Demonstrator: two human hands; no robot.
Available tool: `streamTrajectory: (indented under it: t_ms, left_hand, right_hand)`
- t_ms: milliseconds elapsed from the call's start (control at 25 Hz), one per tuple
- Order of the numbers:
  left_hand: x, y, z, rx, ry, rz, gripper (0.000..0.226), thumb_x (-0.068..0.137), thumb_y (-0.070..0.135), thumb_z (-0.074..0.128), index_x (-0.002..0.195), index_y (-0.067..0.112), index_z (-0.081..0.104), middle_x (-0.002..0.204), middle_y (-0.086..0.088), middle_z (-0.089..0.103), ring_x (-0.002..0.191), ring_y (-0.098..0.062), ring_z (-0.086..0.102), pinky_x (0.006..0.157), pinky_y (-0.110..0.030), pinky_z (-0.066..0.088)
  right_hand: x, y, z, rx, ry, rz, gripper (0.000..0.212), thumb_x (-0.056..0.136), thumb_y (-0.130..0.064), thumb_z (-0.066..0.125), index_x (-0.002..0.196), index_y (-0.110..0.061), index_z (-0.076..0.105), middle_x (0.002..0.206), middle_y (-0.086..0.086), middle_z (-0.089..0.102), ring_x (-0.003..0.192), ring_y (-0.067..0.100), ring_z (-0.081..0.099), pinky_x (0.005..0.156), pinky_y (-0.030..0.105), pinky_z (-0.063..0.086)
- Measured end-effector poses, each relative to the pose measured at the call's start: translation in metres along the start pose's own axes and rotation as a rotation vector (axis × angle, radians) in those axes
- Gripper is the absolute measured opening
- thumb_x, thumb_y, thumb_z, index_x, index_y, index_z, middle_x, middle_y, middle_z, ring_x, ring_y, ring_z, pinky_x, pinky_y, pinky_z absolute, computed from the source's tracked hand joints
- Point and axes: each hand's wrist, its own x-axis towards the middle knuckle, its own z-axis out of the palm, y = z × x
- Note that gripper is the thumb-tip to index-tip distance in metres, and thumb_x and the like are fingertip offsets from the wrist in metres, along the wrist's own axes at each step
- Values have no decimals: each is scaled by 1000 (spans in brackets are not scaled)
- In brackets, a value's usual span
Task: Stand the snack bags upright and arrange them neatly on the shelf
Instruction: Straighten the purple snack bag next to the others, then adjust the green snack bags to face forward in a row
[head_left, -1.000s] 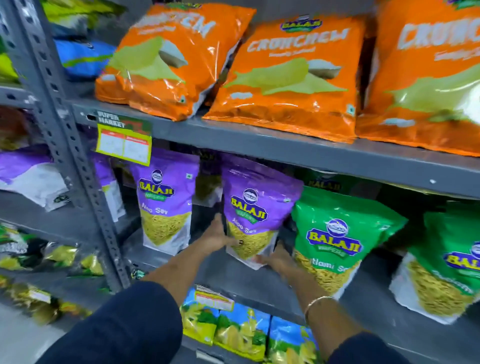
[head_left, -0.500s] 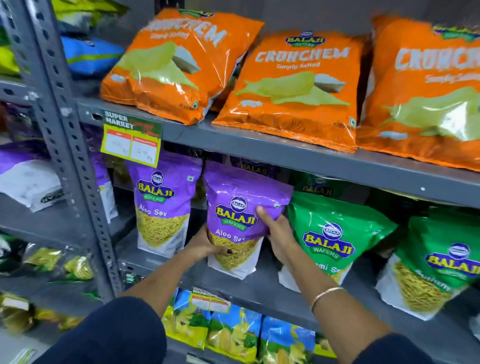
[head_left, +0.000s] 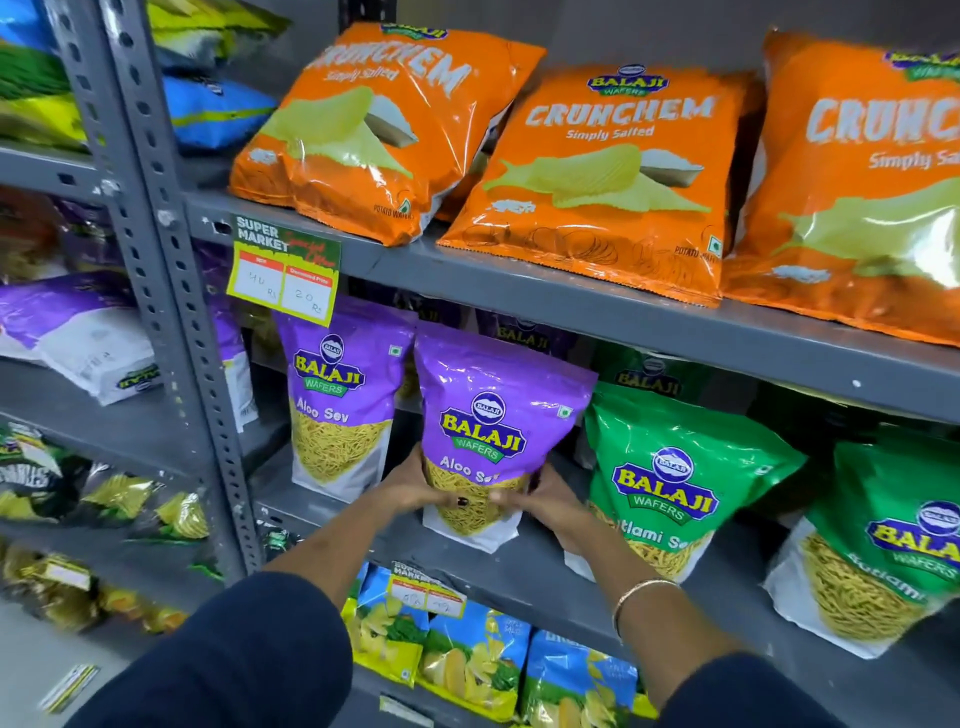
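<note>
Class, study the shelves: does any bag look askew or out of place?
Yes. On the top shelf, the leftmost orange Crunchem bag tilts right against its neighbour. Both hands grip the purple Aloo Sev bag, which leans slightly.

- Grey perforated steel upright post (head_left: 156, 291), at nine o'clock, running from top to bottom with a slight lean.
- Green, red and yellow paper price tag (head_left: 284, 270), at ten o'clock, just right of the post; printed "SUPER MARKET", handwritten "40 Rs" and "20 Rs".
- Smaller tag of the same kind (head_left: 427, 592), at six o'clock; its writing is blurred.
- Pale floor (head_left: 31, 654), at eight o'clock.
- Yellow-striped paper strip (head_left: 70, 686), at seven o'clock, lying on the floor.
</note>
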Motion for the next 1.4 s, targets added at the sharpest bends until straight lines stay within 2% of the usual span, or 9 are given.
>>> streamTrajectory:
  t_ms: [320,600,760,840,960,1080,1200,1320,1400]
  left_hand:
    - [-20,15,-3,109,1,-116,107,62,23,83,144,16,15,140,-10,48,131,-28,43,112,-42,35]
    - [-54,86,38,773,-574,-732,78,91,46,45,145,-3,17,151,-17,33,135,-33,39,103,-43,37]
    - [-42,111,103,746,-426,-260,84,84,38,62,143,-6,21,142,-21,44,126,-34,50,103,-39,43]
    - [-29,108,138,492,-315,14,90,75,21,74,143,0,19,144,-17,42,133,-30,43,106,-31,38]
    - [-20,100,176,189,-253,129,85,62,-3,79,135,8,36,125,-7,53,126,-23,48,101,-24,38]
    - [-23,99,197,87,-139,157,91,44,16,85,125,19,45,124,-3,60,120,-22,55,105,-35,44]
    - [-25,96,209,46,-48,93,103,33,33,83,128,20,43,127,-3,62,118,-23,57,104,-45,45]
    - [-22,86,214,-24,-16,62,115,27,37,87,131,15,43,130,-8,62,121,-27,56,105,-48,44]
    - [-29,90,214,-27,-18,73,118,27,40,88,132,13,43,130,-9,61,123,-25,55,107,-45,42]
  right_hand:
    - [3,32,14,-162,144,85,86,63,-21,83,136,-14,37,130,4,57,122,24,52,106,43,43]
    - [-47,32,-33,-482,-158,630,21,87,-24,60,95,-5,54,75,5,56,67,14,56,67,24,50]
    - [-87,30,-85,-414,-173,974,28,92,-32,51,74,-10,48,48,3,51,42,11,50,75,19,51]
    - [-102,32,-123,-582,41,829,27,88,-27,59,101,-5,52,83,10,64,73,20,64,75,30,53]
    - [-114,38,-161,-375,256,369,82,79,-12,69,144,-4,19,148,13,37,131,28,41,105,38,42]
    - [-121,26,-176,-149,185,145,91,74,-8,74,145,-9,17,144,-3,34,138,24,32,101,24,34]
    - [-123,-23,-190,3,633,-162,79,71,-20,77,135,-2,35,136,13,50,128,26,47,106,30,37]
    - [-124,-92,-179,-907,688,-320,38,83,-42,60,87,-5,58,90,20,68,84,33,64,76,37,49]
    - [-115,-117,-164,-1269,414,-207,39,87,-40,54,106,-6,59,102,15,68,96,32,64,73,32,46]
